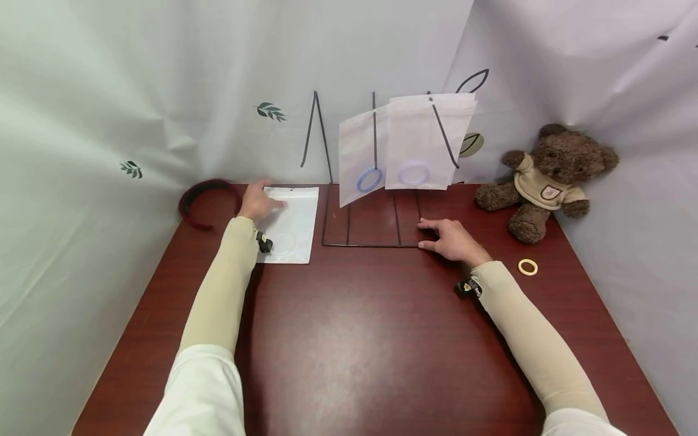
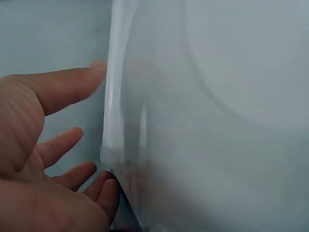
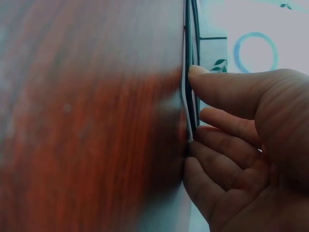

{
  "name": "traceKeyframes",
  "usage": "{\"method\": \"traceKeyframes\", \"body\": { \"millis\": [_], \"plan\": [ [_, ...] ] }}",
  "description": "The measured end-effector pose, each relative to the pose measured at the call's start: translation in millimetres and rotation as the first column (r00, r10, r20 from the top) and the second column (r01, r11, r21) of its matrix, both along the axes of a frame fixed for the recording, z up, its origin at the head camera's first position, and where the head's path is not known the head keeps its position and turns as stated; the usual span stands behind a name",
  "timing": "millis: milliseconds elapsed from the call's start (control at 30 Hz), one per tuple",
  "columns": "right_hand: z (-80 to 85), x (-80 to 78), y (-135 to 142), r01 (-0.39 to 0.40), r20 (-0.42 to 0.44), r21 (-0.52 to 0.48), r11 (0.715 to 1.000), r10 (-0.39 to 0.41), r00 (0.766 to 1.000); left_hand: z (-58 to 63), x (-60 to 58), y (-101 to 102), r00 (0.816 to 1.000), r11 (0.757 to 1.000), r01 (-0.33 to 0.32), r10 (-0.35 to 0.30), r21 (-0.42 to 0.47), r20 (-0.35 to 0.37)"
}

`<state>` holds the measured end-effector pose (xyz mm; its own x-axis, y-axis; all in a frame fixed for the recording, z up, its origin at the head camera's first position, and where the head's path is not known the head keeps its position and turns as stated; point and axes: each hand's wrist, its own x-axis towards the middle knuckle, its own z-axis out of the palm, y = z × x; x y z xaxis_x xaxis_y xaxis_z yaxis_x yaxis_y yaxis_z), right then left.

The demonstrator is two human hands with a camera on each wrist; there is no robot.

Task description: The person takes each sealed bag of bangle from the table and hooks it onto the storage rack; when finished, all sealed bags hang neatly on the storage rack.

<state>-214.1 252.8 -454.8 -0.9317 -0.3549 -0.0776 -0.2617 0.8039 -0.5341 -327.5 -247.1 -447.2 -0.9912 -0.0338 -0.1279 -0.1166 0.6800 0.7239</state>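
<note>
At the back left of the table my left hand (image 1: 258, 203) lies over the left edge of a white zip bag (image 1: 299, 224). In the left wrist view the thumb reaches the bag's edge, with the other fingers spread below it. A faint round outline shows through the bag. My right hand (image 1: 451, 238) touches the front right corner of a black wire rack (image 1: 371, 245) with thumb and fingertips, the fingers fairly straight. White bags (image 1: 431, 130) hang from the rack's upper rods. A blue ring (image 1: 360, 186) and a lilac ring (image 1: 403, 177) show through them.
A brown teddy bear (image 1: 558, 163) in a beige shirt sits at the back right. In front of it lies a pale yellow ring (image 1: 528, 273). A dark red headband (image 1: 185, 206) lies at the back left. White patterned fabric (image 1: 207, 97) encloses the table's back and sides.
</note>
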Motion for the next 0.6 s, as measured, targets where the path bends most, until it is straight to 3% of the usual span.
{"method": "traceKeyframes", "body": {
  "millis": [233, 600],
  "plan": [
    [-0.7, 0.5, -0.3, -0.002, -0.004, -0.005, 1.000, 0.002, 1.000, -5.7, -2.0, 0.9, 0.999, 0.996, 0.048, -0.048, -0.072, 0.009],
    [0.2, 1.7, -1.5, 0.003, 0.003, -0.003, 1.000, -0.003, 1.000, -3.4, 0.0, -0.5, 0.999, 0.996, 0.049, -0.050, 0.073, 0.007]
  ]
}}
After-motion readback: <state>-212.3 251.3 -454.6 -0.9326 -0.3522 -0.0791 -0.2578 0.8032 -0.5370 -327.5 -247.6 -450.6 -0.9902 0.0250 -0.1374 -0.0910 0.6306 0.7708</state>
